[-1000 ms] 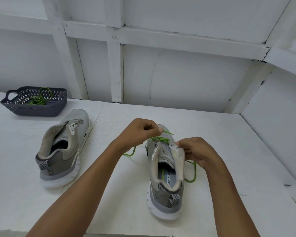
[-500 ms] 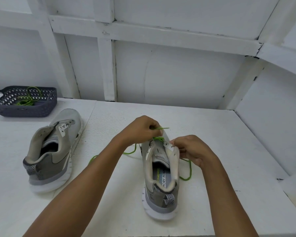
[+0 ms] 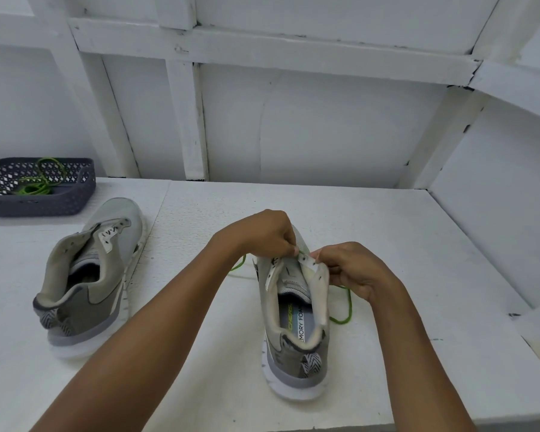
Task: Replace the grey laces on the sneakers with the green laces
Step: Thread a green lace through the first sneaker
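A grey sneaker [image 3: 295, 335] stands heel toward me in the middle of the white table. A green lace [image 3: 346, 310] runs through its front eyelets and trails on both sides. My left hand [image 3: 262, 233] pinches the lace at the shoe's upper front. My right hand [image 3: 353, 269] grips the right eyelet flap. A second grey sneaker [image 3: 91, 275] sits unlaced to the left. Another green lace [image 3: 36, 183] lies in a dark basket [image 3: 41, 204] at far left.
A white wall with framing beams rises behind the table. A raised white ledge [image 3: 536, 325] borders the table on the right. The table's front edge runs just below my forearms.
My left hand has dropped closer to the shoe's eyelets and the lace end above it is no longer sticking out. The view shifted slightly; the shoes stayed put.
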Available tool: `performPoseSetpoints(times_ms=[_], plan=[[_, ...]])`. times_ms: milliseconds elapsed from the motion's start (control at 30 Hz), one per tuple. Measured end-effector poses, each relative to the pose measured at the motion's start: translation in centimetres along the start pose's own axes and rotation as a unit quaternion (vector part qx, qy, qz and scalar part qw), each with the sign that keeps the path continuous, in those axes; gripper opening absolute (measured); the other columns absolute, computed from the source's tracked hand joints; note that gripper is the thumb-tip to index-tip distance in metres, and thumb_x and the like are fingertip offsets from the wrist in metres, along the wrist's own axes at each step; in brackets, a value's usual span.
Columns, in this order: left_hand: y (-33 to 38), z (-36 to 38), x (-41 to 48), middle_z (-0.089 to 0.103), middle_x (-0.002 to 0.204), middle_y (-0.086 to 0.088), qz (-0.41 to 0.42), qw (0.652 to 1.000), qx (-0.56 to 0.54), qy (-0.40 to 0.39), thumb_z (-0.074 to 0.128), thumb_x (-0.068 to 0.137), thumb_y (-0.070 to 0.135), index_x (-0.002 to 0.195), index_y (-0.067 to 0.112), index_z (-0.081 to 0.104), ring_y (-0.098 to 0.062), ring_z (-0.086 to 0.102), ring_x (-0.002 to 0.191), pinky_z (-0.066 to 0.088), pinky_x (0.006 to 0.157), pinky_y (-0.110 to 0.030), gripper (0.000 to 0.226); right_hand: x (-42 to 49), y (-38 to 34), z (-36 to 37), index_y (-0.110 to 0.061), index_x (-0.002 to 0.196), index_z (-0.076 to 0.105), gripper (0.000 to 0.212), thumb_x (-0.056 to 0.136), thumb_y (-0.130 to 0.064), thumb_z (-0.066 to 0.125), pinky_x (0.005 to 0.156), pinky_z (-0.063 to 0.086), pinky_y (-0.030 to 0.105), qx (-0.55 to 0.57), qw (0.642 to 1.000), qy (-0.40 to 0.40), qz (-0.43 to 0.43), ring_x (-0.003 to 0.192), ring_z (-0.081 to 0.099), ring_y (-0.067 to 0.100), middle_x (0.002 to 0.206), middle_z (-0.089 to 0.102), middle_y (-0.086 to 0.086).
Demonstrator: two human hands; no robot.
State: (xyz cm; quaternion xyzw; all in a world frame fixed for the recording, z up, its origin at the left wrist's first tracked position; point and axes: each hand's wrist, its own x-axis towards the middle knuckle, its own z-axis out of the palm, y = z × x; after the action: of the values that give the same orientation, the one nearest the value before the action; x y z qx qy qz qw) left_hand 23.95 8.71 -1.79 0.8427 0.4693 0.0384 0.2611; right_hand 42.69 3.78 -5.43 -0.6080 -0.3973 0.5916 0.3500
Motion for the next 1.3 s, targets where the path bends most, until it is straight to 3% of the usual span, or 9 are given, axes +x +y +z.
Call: performPoseSetpoints(times_ms=[167, 400, 533, 700, 833, 1033, 1133, 1233, 1300], plan=[[0.5, 0.3, 0.6, 0.063, 0.064, 0.001, 0.001, 0.999, 0.036, -0.028, 0.067, 0.087, 0.023, 0.075, 0.015, 0.074, -0.011, 0.050, 0.059, 0.042, 0.059, -0.027, 0.016, 0.1, 0.2, -0.1, 0.016, 0.105, 0.066, 0.025, 0.087, 0.001, 0.059, 0.066, 0.058, 0.030, 0.006, 1.000, -0.003, -0.002, 0.069, 0.064, 0.021, 0.085, 0.066, 0.020], [0.0, 1.3, 0.9, 0.052, 0.051, 0.009, -0.002, 0.999, 0.036, -0.003, 0.064, 0.085, 0.019, 0.050, 0.026, 0.055, -0.011, 0.045, 0.054, 0.037, 0.056, -0.026, 0.037, 0.0, 0.3, 0.0, 0.013, 0.106, 0.068, 0.023, 0.088, 0.001, 0.058, 0.067, 0.060, 0.030, 0.012, 1.000, 0.000, -0.004, 0.075, 0.066, 0.024, 0.088, 0.068, 0.021], [0.2, 1.8, 1.3, 0.052, 0.053, 0.002, 0.009, 0.999, 0.047, -0.014, 0.063, 0.087, 0.025, 0.065, 0.014, 0.069, -0.013, 0.044, 0.055, 0.040, 0.058, -0.030, 0.026, -0.1, 0.3, 0.1, 0.013, 0.106, 0.067, 0.024, 0.088, -0.001, 0.059, 0.066, 0.059, 0.029, 0.013, 1.000, -0.001, -0.003, 0.071, 0.066, 0.021, 0.079, 0.068, 0.015], [0.4, 1.9, 1.7, 0.056, 0.058, 0.001, 0.016, 0.998, 0.052, -0.037, 0.065, 0.088, 0.024, 0.063, 0.017, 0.066, -0.011, 0.046, 0.056, 0.039, 0.057, -0.025, 0.026, -0.1, 0.3, 0.5, 0.002, 0.095, 0.067, 0.009, 0.093, -0.003, 0.059, 0.058, 0.055, 0.024, -0.008, 1.000, -0.004, -0.009, 0.065, 0.067, 0.015, 0.080, 0.068, 0.012], [0.4, 1.9, 1.6, 0.067, 0.072, -0.003, -0.005, 0.998, 0.054, -0.019, 0.066, 0.081, 0.017, 0.075, 0.015, 0.072, -0.016, 0.057, 0.068, 0.046, 0.059, -0.028, 0.009, 0.2, 0.9, 1.3, -0.007, 0.082, 0.064, 0.022, 0.092, 0.007, 0.051, 0.051, 0.050, 0.022, -0.044, 0.997, 0.033, -0.053, 0.058, 0.061, 0.010, 0.071, 0.065, 0.004], [-0.4, 1.2, 0.2, 0.066, 0.094, 0.002, -0.032, 0.995, 0.061, 0.069, 0.063, 0.084, 0.019, 0.099, 0.021, 0.071, -0.021, 0.061, 0.086, 0.050, 0.068, -0.030, 0.017, 1.0, 1.0, 0.0, -0.008, 0.083, 0.052, 0.022, 0.097, 0.007, 0.043, 0.068, 0.057, 0.032, 0.174, 0.976, 0.108, -0.078, 0.073, 0.071, 0.025, 0.084, 0.072, 0.016], [-1.1, 0.1, -0.3, 0.064, 0.088, 0.003, -0.046, 0.994, 0.042, 0.088, 0.060, 0.086, 0.018, 0.101, 0.022, 0.072, -0.019, 0.060, 0.081, 0.043, 0.062, -0.026, 0.019, 1.6, 0.3, -1.1, -0.009, 0.084, 0.048, 0.024, 0.099, 0.006, 0.037, 0.068, 0.057, 0.036, 0.272, 0.951, 0.129, -0.077, 0.071, 0.069, 0.029, 0.067, 0.066, 0.010], [-1.8, -1.2, -0.9, 0.070, 0.095, 0.003, -0.064, 0.990, 0.025, 0.121, 0.057, 0.089, 0.019, 0.101, 0.021, 0.073, -0.018, 0.061, 0.084, 0.050, 0.069, -0.029, 0.020, 1.8, -0.3, -2.4, -0.010, 0.085, 0.054, 0.020, 0.099, -0.002, 0.042, 0.055, 0.040, 0.028, 0.184, 0.973, 0.125, -0.061, 0.054, 0.046, 0.019, 0.056, 0.042, 0.000], [-2.2, -2.0, -1.4, 0.070, 0.095, 0.005, -0.079, 0.985, 0.017, 0.149, 0.057, 0.090, 0.020, 0.099, 0.021, 0.074, -0.018, 0.062, 0.085, 0.053, 0.076, -0.032, 0.018, 1.6, -0.3, -2.9, -0.012, 0.085, 0.062, 0.015, 0.098, -0.018, 0.056, 0.050, 0.033, 0.021, -0.039, 0.993, 0.086, -0.074, 0.050, 0.037, 0.012, 0.054, 0.043, -0.007]])
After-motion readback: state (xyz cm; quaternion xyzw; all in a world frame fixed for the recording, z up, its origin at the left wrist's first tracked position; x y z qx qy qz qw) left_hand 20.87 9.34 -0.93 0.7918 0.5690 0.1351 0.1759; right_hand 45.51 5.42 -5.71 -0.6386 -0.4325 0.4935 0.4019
